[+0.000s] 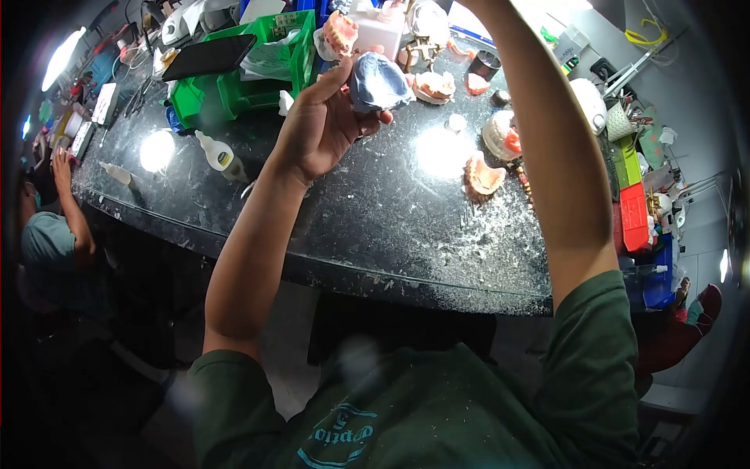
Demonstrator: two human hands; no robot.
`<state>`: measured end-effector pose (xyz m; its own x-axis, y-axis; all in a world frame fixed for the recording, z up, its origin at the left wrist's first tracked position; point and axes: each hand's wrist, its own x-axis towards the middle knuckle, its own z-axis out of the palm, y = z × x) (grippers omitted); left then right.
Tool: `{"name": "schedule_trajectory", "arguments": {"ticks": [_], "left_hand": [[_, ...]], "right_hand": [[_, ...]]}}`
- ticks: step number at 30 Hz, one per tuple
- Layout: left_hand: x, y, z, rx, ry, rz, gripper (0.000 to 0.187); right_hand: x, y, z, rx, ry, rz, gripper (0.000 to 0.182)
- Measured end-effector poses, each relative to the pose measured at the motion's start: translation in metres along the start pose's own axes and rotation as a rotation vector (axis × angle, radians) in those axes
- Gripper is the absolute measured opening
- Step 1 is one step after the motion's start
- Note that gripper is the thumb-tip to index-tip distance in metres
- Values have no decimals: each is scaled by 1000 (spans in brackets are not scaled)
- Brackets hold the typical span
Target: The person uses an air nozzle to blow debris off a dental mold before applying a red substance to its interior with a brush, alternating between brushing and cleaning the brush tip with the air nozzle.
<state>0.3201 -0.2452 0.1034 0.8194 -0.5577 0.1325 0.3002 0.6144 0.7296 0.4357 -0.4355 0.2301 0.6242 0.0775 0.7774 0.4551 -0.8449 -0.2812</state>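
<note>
My left hand [326, 125] is raised over the far part of the dark bench, its fingers closed round a blue-grey dental cast [380, 81]. Just beyond my thumb is a pink denture piece on a pale cast [341, 33]. To the right of the held cast lies another pink-and-white dental model [433, 87]. My right forearm [539, 102] reaches up past the top edge of the view, which leaves that hand out of sight.
A green bin [205, 100] carries a black tablet-like slab [209, 58]. A white dropper bottle [216, 153] stands left of my forearm. Further dental pieces [486, 178] lie on the dusty bench [375, 234]. People sit at left [55, 234] and right [687, 328].
</note>
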Motion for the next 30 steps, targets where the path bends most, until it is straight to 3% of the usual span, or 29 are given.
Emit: {"name": "schedule_trajectory", "arguments": {"ticks": [5,8,10,13,16,20,22,23,25,30], "left_hand": [[-1,-5,1,-66,95,-26,36],[-2,-8,5,-117,111,-29,37],[-2,-11,4,-138,67,-30,37],[-7,-9,14,-215,105,-80,30],[-9,-11,21,-249,-51,-83,48],[-9,-22,25,-299,-154,-197,50],[-10,-26,27,-352,-228,-236,50],[-11,-25,31,-309,-113,-260,50],[-12,-25,32,-275,-74,-250,50],[-13,-28,36,-227,-16,-256,55]], "right_hand": [[-26,-9,-30,97,-4,-117,14],[-49,-32,-61,319,-117,133,15],[-66,-42,-80,439,-74,90,17],[-96,-56,-108,627,-37,186,23],[-132,-40,-126,807,-31,117,24],[-166,-40,-127,919,-53,247,19],[-173,-43,-125,836,28,242,17],[-174,-39,-127,827,61,197,17],[-176,-37,-134,854,55,112,16],[-181,-41,-131,737,52,144,17]]}}
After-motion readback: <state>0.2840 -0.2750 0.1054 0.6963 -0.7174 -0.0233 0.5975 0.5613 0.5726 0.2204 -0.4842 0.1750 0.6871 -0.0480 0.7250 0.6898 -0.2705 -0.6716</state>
